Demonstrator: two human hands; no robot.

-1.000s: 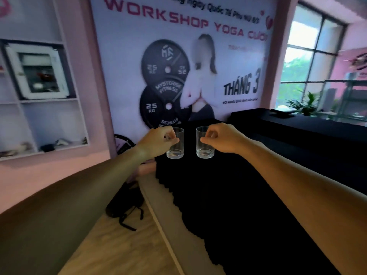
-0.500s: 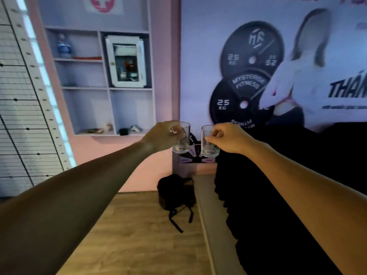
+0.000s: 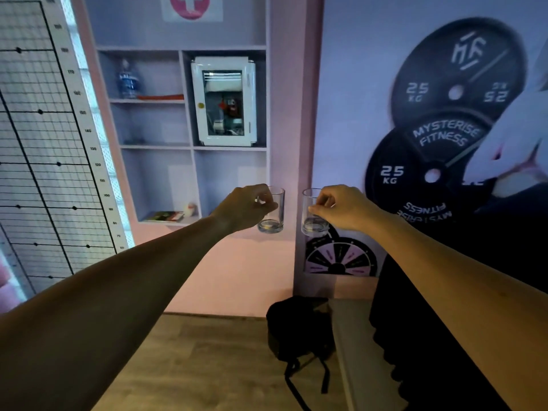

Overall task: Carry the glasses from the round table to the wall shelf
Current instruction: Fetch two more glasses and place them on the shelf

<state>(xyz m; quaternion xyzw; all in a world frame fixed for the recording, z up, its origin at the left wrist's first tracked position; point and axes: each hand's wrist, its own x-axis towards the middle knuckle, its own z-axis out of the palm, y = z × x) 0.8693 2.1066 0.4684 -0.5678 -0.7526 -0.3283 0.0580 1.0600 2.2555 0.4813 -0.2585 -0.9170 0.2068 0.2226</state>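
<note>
Both arms are stretched out in front of me, each hand holding a clear empty tumbler upright in the air. My left hand [image 3: 244,207] grips the left glass [image 3: 274,216] by its upper side. My right hand [image 3: 341,207] pinches the right glass [image 3: 311,219] near its rim. The two glasses hang close together without touching. The wall shelf [image 3: 189,148], a pale lilac unit with several open compartments, is straight ahead and to the left, beyond the glasses. The round table is not in view.
The shelf holds a water bottle [image 3: 128,81], a white first-aid cabinet [image 3: 224,102], and a book [image 3: 166,216] on the bottom level. A black backpack [image 3: 296,330] lies on the wooden floor. A black-draped table [image 3: 444,336] stands at right; a height chart [image 3: 44,149] at left.
My view has swung left and closer to the shelf, which now fills the upper middle. Both hands keep their glasses side by side as before.
</note>
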